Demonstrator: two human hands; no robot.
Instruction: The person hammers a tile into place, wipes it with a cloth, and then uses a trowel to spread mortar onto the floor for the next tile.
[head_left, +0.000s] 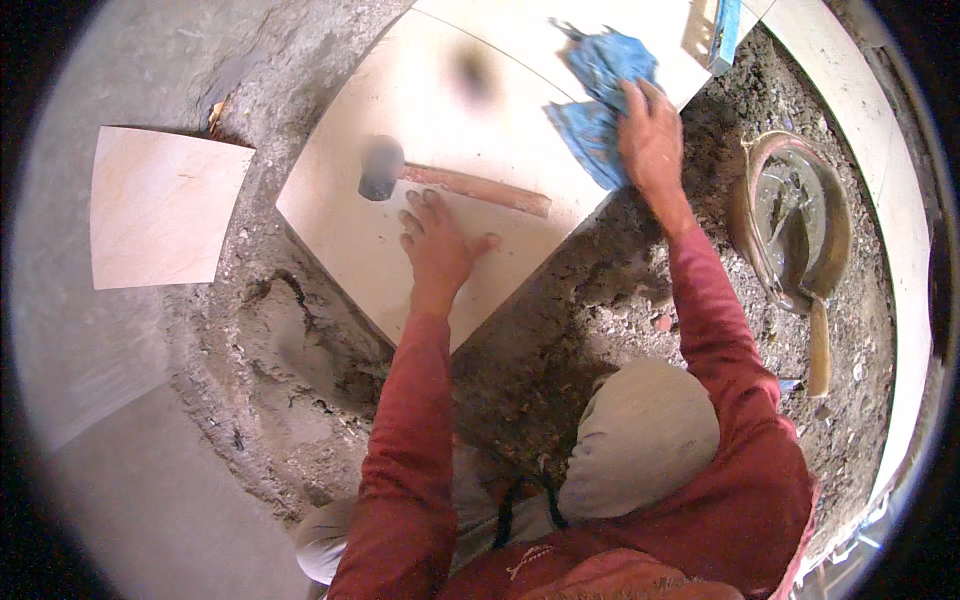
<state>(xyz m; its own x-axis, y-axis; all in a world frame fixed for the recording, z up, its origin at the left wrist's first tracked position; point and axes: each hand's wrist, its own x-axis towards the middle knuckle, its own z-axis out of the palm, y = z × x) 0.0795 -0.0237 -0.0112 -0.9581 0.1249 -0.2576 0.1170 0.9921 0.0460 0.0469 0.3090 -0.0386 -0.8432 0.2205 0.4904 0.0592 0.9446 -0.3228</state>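
Note:
My left hand (pixel 438 248) rests on a large cream tile (pixel 350 240), fingers spread and holding nothing. Just beyond its fingertips lies a mallet with a black head (pixel 382 170) and a reddish wooden handle (pixel 480 188). At the tile's right side my right hand (pixel 652 140) grips a crumpled blue cloth (pixel 602 75) against the tiled surface. Part of the cloth hangs toward the tile's near edge. The fingertips of this hand are partly hidden in the folds.
On the right, a round bucket (pixel 745 230) of grey wet mix holds a trowel with a wooden handle (pixel 819 350). A cut tile piece (pixel 165 210) lies at the left. Rough mortar (pixel 540 340) surrounds my knees. A blue bar (pixel 724 40) stands at the far right.

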